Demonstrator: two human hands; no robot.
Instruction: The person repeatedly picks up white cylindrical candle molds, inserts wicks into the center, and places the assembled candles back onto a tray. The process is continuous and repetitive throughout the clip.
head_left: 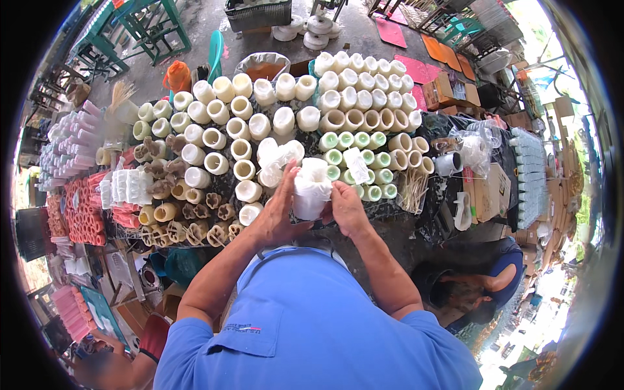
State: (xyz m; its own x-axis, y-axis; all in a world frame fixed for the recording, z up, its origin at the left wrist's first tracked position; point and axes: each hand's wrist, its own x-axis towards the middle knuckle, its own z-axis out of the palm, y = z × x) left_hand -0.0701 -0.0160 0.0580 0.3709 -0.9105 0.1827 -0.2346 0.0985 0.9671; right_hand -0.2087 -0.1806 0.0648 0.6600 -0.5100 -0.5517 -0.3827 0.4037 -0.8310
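Crowded dark table (222,185), grey floor (354,39)

A grey concrete floor (201,19) is seen across the upper part of the view, marked by darker patches. At the upper left, green-painted furniture frames (156,26) are stood on it, and a black plastic crate (259,15) is placed near the top centre. Farther right, flat pink panels (390,32) and orange panels (432,49) are laid out, with a green chair (463,27) set close by. The right edge is washed out by strong daylight (546,299).
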